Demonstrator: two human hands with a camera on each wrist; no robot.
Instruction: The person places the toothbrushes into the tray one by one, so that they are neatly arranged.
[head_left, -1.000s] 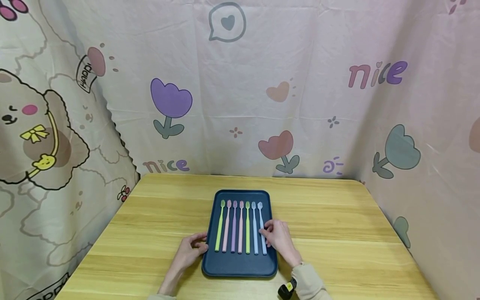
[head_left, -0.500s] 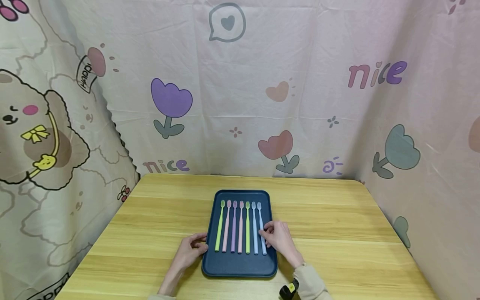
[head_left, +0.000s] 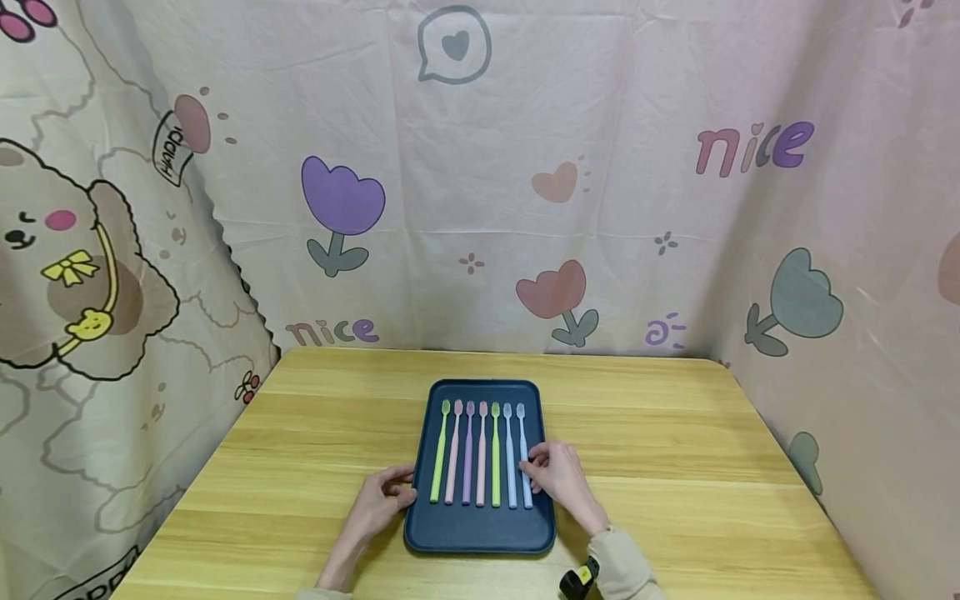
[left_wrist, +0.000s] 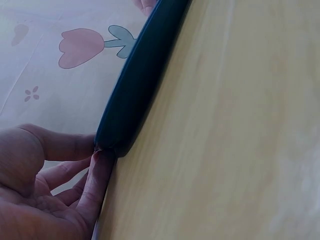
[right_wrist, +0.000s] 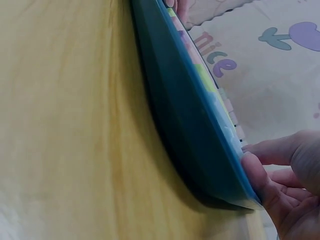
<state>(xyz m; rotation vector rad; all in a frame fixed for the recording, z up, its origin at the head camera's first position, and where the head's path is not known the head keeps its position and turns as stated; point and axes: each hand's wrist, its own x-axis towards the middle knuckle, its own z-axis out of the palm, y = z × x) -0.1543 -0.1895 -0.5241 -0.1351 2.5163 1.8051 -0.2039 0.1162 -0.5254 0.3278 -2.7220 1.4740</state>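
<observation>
A dark blue tray (head_left: 480,530) bears a row of several toothbrushes, heads pointing away. From the left they run green (head_left: 438,458), pink (head_left: 452,458), purple (head_left: 468,458), pink, green, and two light blue. My right hand (head_left: 561,479) reaches over the tray's right rim and pinches the handle of the rightmost blue toothbrush (head_left: 522,437). In the right wrist view, thumb and finger meet just inside the rim. At the tray's left side my left hand (head_left: 377,502) grips the rim between thumb and fingers, as the left wrist view (left_wrist: 65,182) shows close up.
The tray lies on a light wooden table (head_left: 675,467). Printed cloth (head_left: 465,167) hangs behind the table and along both sides. A black band with a yellow patch (head_left: 579,577) sits at the right wrist.
The rightmost blue toothbrush has shifted very slightly: its head swung left, then back right, and its handle end moved a little. My left hand and the tray have stayed put.
</observation>
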